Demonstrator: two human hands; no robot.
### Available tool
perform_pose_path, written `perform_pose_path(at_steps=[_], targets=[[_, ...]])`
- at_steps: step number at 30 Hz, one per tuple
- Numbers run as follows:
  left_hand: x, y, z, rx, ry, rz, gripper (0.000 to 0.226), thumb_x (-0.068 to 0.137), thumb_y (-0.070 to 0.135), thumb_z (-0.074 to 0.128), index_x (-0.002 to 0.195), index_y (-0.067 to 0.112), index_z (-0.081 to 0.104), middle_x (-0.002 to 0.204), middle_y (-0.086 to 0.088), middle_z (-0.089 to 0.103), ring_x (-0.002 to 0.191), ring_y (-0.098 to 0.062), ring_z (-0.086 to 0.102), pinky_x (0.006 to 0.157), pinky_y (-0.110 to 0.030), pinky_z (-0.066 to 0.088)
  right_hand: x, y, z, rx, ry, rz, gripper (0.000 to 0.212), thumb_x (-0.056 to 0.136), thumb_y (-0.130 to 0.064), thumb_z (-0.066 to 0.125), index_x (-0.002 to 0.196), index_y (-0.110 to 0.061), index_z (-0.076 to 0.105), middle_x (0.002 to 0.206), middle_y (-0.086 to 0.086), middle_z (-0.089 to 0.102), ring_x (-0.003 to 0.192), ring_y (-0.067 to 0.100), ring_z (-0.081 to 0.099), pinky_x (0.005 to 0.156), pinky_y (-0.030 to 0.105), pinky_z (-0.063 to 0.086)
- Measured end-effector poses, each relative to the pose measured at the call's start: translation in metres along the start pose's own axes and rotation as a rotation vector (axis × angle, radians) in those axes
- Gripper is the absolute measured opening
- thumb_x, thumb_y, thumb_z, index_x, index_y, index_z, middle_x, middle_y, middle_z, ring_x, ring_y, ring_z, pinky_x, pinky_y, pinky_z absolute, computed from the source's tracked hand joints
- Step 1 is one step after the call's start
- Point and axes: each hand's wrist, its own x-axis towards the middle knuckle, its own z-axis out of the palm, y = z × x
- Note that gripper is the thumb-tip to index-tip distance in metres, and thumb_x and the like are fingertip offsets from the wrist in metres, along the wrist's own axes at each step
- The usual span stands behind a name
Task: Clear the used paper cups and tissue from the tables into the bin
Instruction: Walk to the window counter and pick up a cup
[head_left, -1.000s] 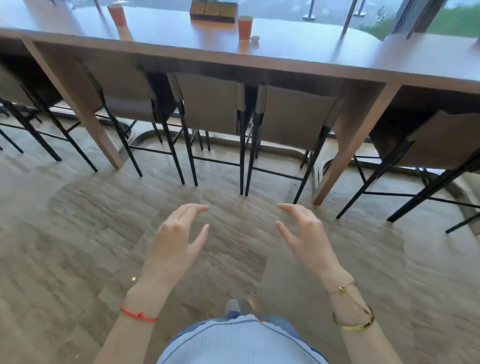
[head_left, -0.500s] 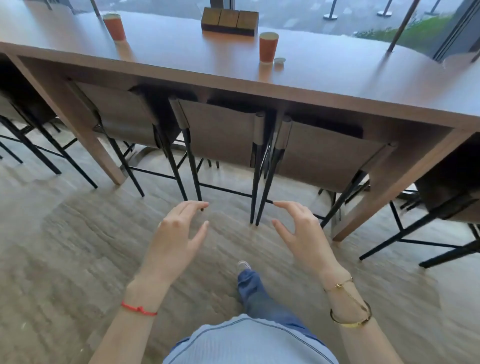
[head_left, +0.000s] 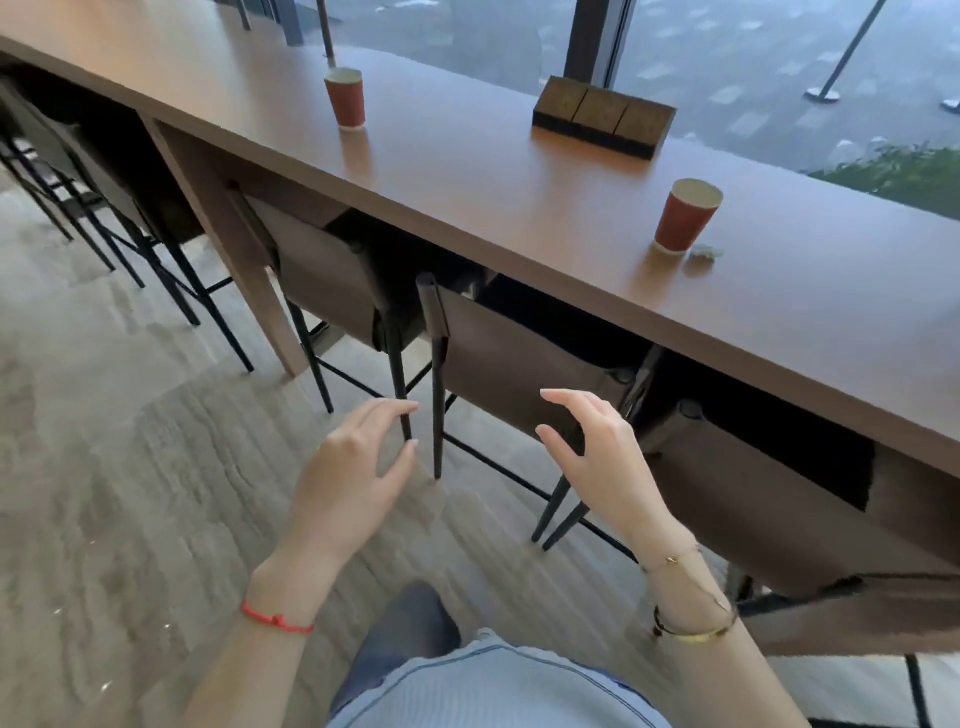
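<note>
Two orange paper cups stand upright on a long brown counter table (head_left: 467, 171): one cup (head_left: 345, 97) towards the left, the other cup (head_left: 685, 215) further right. A small crumpled tissue (head_left: 705, 253) lies just right of the right cup's base. My left hand (head_left: 358, 473) and my right hand (head_left: 597, 457) hover in front of me, below the table's edge, over the floor and chairs. Both hands are empty, with fingers spread and curved. No bin is in view.
Brown high chairs with black legs (head_left: 509, 358) are tucked under the table along its near edge. A wooden block holder (head_left: 602, 117) sits at the table's far side by the window. Grey stone floor (head_left: 130, 493) lies to the left.
The view has closed in on the table and swung to the right, so the cups look larger and nearer. Both hands keep the same empty, spread pose.
</note>
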Motion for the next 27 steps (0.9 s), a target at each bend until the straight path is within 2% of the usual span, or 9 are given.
perform_pose_path(at_steps=[5, 9, 14, 18, 21, 23, 27], targets=[[0.057, -0.03, -0.005, -0.007, 0.033, -0.062, 0.035, 0.091, 0.026, 0.059, 0.126, 0.028, 0.057, 0.126, 0.014, 0.056, 0.116, -0.006, 0.054, 0.092, -0.022, 0.043, 0.071, 0.001, 0.022, -0.002, -0.056, -0.02, 0.039, 0.094, -0.033, 0.058, 0.132, -0.025, 0.053, 0.131, -0.012, 0.055, 0.125, 0.003, 0.043, 0.097, 0.008, 0.024], [0.111, -0.066, -0.014, 0.006, 0.068, -0.082, 0.034, 0.092, 0.026, 0.059, 0.126, 0.028, 0.057, 0.125, 0.015, 0.056, 0.116, -0.004, 0.053, 0.09, -0.017, 0.039, 0.133, -0.01, 0.048, 0.008, -0.071, -0.046, 0.04, 0.093, -0.032, 0.059, 0.132, -0.025, 0.052, 0.131, -0.011, 0.055, 0.125, 0.005, 0.045, 0.102, 0.018, 0.032], [0.194, -0.122, -0.047, 0.03, 0.088, -0.057, 0.035, 0.092, 0.023, 0.06, 0.127, 0.025, 0.057, 0.125, 0.012, 0.057, 0.117, -0.008, 0.053, 0.092, -0.021, 0.042, 0.225, -0.042, 0.079, 0.029, -0.037, -0.068, 0.04, 0.093, -0.03, 0.059, 0.132, -0.025, 0.052, 0.131, -0.009, 0.055, 0.125, 0.006, 0.045, 0.103, 0.021, 0.034], [0.268, -0.163, -0.081, 0.054, 0.109, -0.007, 0.036, 0.092, 0.023, 0.06, 0.127, 0.025, 0.056, 0.125, 0.013, 0.057, 0.117, -0.006, 0.052, 0.094, -0.018, 0.04, 0.298, -0.073, 0.101, 0.048, 0.001, -0.068, 0.038, 0.092, -0.029, 0.059, 0.13, -0.026, 0.053, 0.126, -0.011, 0.057, 0.121, 0.006, 0.045, 0.097, 0.01, 0.029], [0.328, -0.189, -0.102, 0.091, 0.153, 0.029, 0.04, 0.092, 0.024, 0.059, 0.131, 0.023, 0.054, 0.128, 0.01, 0.057, 0.118, -0.009, 0.054, 0.095, -0.025, 0.046, 0.349, -0.092, 0.115, 0.061, 0.036, -0.087, 0.038, 0.092, -0.029, 0.06, 0.13, -0.025, 0.054, 0.127, -0.01, 0.057, 0.123, 0.007, 0.046, 0.104, 0.021, 0.036], [0.368, -0.203, -0.112, 0.094, 0.171, 0.051, 0.043, 0.092, 0.024, 0.059, 0.134, 0.02, 0.051, 0.131, 0.004, 0.057, 0.12, -0.013, 0.054, 0.099, -0.033, 0.048, 0.377, -0.101, 0.12, 0.062, 0.067, -0.093, 0.038, 0.093, -0.03, 0.059, 0.13, -0.025, 0.054, 0.127, -0.01, 0.057, 0.123, 0.007, 0.045, 0.103, 0.021, 0.035], [0.449, -0.22, -0.12, 0.104, 0.201, 0.051, 0.05, 0.092, 0.029, 0.061, 0.137, 0.016, 0.045, 0.129, -0.001, 0.057, 0.117, -0.018, 0.055, 0.096, -0.038, 0.05, 0.424, -0.11, 0.128, 0.038, 0.094, -0.08, 0.038, 0.093, -0.032, 0.057, 0.13, -0.024, 0.053, 0.129, -0.009, 0.056, 0.126, 0.006, 0.043, 0.103, 0.019, 0.03]])
